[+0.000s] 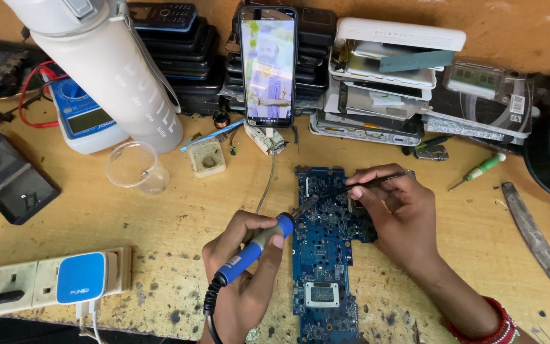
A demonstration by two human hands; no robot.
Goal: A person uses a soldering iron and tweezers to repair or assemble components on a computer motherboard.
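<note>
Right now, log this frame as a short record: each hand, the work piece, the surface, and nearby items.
left hand: grips a blue-handled soldering iron, tip on the board
right hand: holds thin tweezers angled toward the iron's tip
work piece: blue circuit board, lying flat
surface: worn wooden bench
nearby: upright phone with lit screen, white bottle, clear cup, green screwdriver, power strip

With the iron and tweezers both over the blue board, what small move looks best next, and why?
Probably ease the soldering iron tip down onto the joint: the left hand holds it angled toward the circuit board, and the right hand has tweezers aimed at the same spot. Whether they touch is unclear.
</note>
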